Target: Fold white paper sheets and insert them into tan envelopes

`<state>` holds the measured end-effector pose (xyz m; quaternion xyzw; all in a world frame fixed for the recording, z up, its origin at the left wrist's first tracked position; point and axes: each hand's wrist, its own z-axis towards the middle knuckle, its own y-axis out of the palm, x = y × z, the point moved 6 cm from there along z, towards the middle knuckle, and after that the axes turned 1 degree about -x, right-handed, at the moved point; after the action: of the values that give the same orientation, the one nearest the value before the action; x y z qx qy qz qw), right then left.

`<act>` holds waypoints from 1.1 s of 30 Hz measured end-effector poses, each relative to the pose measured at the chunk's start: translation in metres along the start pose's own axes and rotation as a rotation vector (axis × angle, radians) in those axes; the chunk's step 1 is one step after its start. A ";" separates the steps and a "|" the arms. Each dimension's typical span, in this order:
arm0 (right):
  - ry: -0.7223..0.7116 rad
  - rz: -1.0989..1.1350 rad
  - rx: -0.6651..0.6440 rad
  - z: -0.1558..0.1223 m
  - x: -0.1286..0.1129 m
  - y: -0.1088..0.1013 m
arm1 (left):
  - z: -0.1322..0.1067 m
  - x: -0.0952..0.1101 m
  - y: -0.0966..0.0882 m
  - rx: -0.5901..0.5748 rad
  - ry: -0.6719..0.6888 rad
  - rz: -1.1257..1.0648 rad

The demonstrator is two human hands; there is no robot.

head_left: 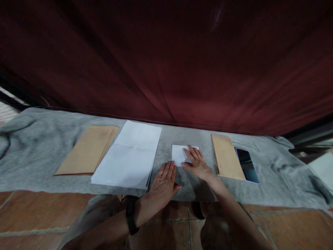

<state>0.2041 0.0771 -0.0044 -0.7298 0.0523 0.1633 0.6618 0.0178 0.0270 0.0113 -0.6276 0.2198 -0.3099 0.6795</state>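
Resting on small white paper (179, 153), right hand (198, 165) spread, left hand (163, 183) flat at paper's corner, neither gripping

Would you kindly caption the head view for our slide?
Right hand spread over a small white paper rectangle, left hand at its corner, on grey cloth.

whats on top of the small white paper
The right hand lies partly on the small white paper, hiding part of its right side; the left hand is at one corner.
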 end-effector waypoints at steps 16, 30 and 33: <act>-0.032 0.212 -0.078 -0.002 0.035 -0.010 | -0.001 -0.004 -0.002 -0.004 0.006 -0.020; -0.035 0.281 0.144 -0.009 0.034 -0.041 | 0.006 -0.007 -0.010 0.012 0.006 -0.019; -0.108 0.236 0.236 -0.001 0.005 -0.039 | 0.013 -0.011 -0.024 0.034 -0.017 -0.073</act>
<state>0.2205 0.0810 0.0309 -0.6259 0.1209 0.2716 0.7210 0.0148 0.0434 0.0359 -0.6261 0.1858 -0.3328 0.6802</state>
